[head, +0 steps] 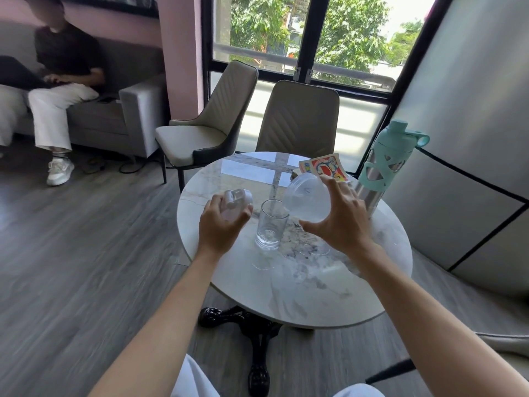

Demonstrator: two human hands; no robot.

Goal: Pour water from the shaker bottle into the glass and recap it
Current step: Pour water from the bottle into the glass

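On the marble table [229, 270], right hand [340, 222] tilts shaker bottle [307, 197] mouth-down toward glass [270, 224].

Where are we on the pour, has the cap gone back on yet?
Not yet. Done: the cap is off, held in the left hand. In hand: the right hand tips the shaker bottle with its mouth over the glass; the glass looks nearly empty, so pouring seems to be only starting. Left: fill the glass, set the bottle upright, refit the cap.
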